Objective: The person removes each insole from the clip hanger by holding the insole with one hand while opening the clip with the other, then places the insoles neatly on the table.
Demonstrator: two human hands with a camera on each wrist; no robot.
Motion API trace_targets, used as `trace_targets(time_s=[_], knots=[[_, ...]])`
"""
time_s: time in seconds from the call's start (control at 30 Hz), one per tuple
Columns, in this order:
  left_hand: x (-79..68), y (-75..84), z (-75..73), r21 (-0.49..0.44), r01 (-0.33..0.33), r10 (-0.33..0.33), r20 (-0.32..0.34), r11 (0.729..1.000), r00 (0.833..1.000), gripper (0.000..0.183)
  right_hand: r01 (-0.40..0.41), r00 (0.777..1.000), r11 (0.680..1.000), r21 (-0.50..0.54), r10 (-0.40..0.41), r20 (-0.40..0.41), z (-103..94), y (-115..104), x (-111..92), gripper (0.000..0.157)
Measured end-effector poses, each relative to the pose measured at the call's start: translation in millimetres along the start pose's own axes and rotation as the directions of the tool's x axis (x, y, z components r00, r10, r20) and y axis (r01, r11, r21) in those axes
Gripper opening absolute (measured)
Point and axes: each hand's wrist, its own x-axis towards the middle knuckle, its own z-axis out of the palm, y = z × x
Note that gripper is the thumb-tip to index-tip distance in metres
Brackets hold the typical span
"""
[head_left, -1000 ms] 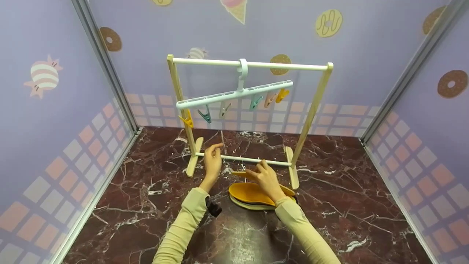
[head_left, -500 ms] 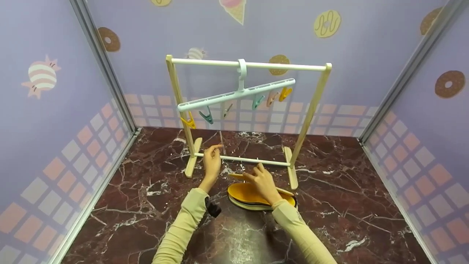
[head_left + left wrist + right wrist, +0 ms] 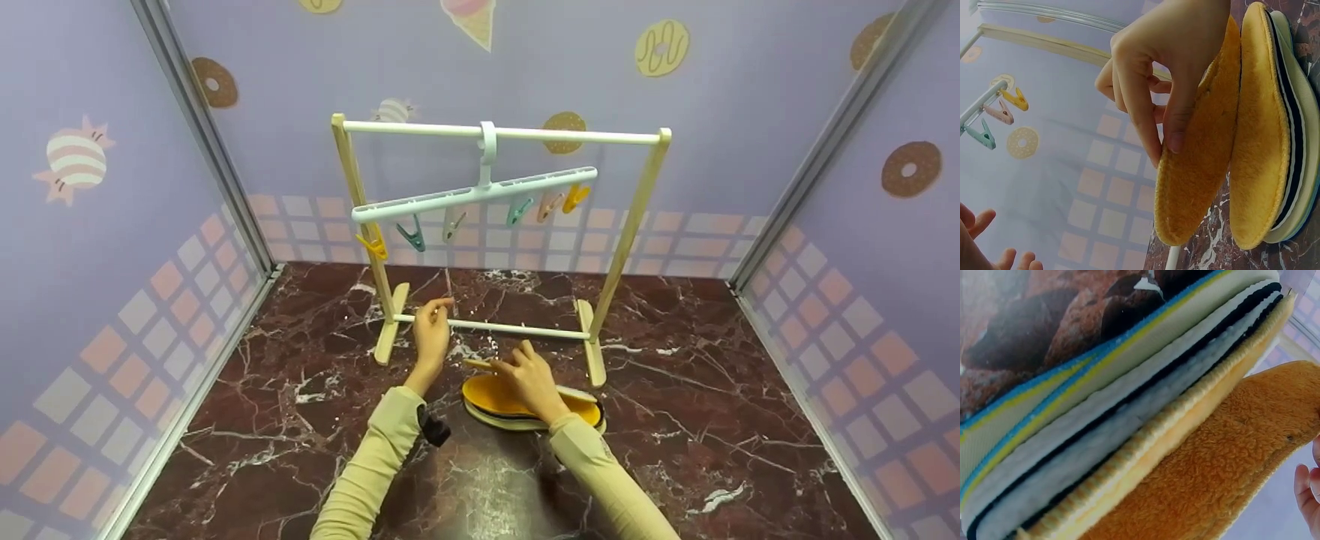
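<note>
My right hand pinches the upper edge of a fuzzy yellow insole between thumb and fingers. That insole stands tilted on its edge in the left wrist view, its face leaning away from a pile of insoles beside it. The pile's top is yellow and fuzzy, with dark, white and pale green layers under it. In the right wrist view the layered edges of the pile fill the middle. My left hand holds nothing; its fingers are loosely bent near the rack's lower bar.
A wooden rack with white bars stands behind the hands. From its top bar hangs a pale hanger, askew, with several coloured clothespins dangling. Patterned walls enclose the dark red marbled surface.
My right hand has shifted slightly left and nearer to me, the pinched insole going with it. The hanger sways a little. My left hand stays in about the same place.
</note>
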Motion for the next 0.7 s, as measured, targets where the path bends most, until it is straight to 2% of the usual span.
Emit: trace_targets(time_s=[0.3,0.7], knots=[[-1.1,0.6,-0.8,-0.001,-0.004,0.004,-0.006,1.0,1.0,0.021,0.017,0.999,1.0,-0.02,-0.017,-0.04,2.4,-1.1,-2.0,0.016],[0.0,-0.1,-4.7,0.0,-0.003,0.003,0.004,1.0,1.0,0.021,0.008,1.0,1.0,-0.006,-0.008,-0.003,1.5,-5.2,-4.7,0.018]])
